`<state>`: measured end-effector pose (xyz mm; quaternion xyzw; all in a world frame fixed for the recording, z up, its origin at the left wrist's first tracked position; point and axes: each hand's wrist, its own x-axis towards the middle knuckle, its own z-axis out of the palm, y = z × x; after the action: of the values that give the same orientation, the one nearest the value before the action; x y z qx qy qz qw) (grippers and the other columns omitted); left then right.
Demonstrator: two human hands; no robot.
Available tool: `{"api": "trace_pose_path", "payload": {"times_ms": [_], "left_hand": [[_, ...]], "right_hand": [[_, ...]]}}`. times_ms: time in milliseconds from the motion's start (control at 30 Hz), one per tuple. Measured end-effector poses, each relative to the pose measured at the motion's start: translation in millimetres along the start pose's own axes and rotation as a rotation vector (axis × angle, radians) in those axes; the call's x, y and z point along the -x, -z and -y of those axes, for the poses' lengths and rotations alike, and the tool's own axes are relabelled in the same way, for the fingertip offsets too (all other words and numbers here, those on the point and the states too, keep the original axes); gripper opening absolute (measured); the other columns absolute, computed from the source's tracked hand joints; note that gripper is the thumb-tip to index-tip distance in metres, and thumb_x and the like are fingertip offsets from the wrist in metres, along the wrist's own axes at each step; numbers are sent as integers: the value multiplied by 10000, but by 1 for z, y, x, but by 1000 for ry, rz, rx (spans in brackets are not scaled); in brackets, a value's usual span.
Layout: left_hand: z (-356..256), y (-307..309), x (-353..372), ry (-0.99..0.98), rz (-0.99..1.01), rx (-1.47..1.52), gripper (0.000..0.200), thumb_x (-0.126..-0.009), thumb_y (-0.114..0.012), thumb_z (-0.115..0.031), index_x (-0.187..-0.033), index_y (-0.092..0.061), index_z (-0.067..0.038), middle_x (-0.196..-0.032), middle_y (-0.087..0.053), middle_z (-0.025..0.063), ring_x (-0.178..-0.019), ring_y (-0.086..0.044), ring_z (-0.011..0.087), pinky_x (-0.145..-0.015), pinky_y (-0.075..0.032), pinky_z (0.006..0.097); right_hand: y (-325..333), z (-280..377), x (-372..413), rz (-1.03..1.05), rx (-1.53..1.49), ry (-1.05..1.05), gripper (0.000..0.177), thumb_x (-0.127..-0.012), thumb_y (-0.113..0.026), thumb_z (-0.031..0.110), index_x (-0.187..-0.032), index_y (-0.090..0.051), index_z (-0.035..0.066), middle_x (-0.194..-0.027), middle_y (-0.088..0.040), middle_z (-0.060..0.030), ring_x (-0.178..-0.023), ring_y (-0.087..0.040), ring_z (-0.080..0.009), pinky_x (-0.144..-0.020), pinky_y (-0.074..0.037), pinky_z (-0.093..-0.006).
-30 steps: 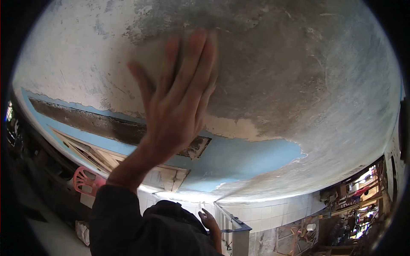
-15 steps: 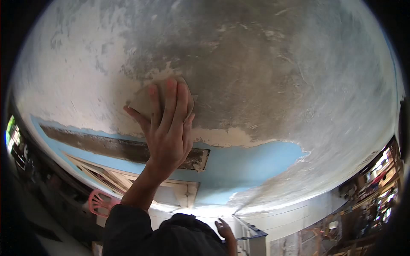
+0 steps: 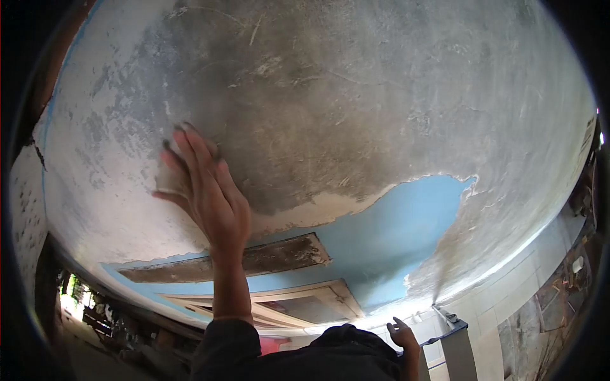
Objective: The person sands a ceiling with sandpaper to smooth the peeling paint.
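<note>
My left hand (image 3: 213, 197) is raised against a wall (image 3: 330, 120) patched with grey and whitish plaster. Its fingers press a thin, pale sheet (image 3: 169, 178) flat to the surface; the sheet is mostly hidden under the palm, and the fingertips are blurred. Low on the right, beside my dark clothing, my right hand (image 3: 401, 334) hangs with its fingers apart and nothing visible in it. Below the plaster's ragged edge, bare blue paint (image 3: 381, 222) shows.
A rough brown recessed strip (image 3: 279, 255) and a wooden frame (image 3: 349, 298) lie below the plaster. A blue-edged stand (image 3: 459, 349) is at the lower right. Something red (image 3: 273, 345) shows behind my sleeve. Clutter fills both lower sides.
My left hand has slid leftward over the plaster, with the sheet less visible under it. The view has turned, so the blue patch, the stand and my right hand appear farther right.
</note>
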<state>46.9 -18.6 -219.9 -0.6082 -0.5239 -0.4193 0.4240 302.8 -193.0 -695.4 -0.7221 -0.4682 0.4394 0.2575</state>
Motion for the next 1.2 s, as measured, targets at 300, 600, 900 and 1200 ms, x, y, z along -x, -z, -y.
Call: {"api": "trace_pose_path", "payload": {"times_ms": [300, 600, 900, 1200], "left_hand": [[-5, -13, 32, 14, 23, 22, 531, -1014, -286, -280, -1483, -189, -50, -1555, -138, 134, -1434, -65, 357, -1047, 114, 640], [-7, -17, 71, 27, 70, 61, 519, -1015, -282, -280, -1483, -207, -68, -1536, -205, 144, -1428, -119, 357, -1051, 131, 624], [-8, -16, 56, 72, 1, 137, 521, -1003, -348, -255, -1471, -242, -55, -1527, -241, 135, -1427, -152, 331, -1040, 143, 633], [3, -3, 13, 27, -37, 39, 546, -988, -380, -257, -1470, -241, -41, -1526, -240, 143, -1426, -164, 324, -1069, 114, 603]], "right_hand": [[-2, -5, -2, 26, -17, -13, 575, -874, -595, 391, -1306, -500, 23, -1129, -616, -247, -1015, -627, -340, -879, -489, -413], [-6, -14, -7, 81, 59, 15, 589, -874, -597, 403, -1319, -490, 33, -1144, -609, -255, -1018, -626, -350, -886, -491, -407], [5, 13, 4, 121, 54, -35, 564, -886, -585, 395, -1305, -504, 25, -1145, -617, -242, -1092, -596, -346, -919, -472, -395], [2, 4, 0, 182, 66, -16, 582, -888, -575, 412, -1336, -480, 53, -1181, -595, -247, -1060, -608, -349, -913, -475, -409]]}}
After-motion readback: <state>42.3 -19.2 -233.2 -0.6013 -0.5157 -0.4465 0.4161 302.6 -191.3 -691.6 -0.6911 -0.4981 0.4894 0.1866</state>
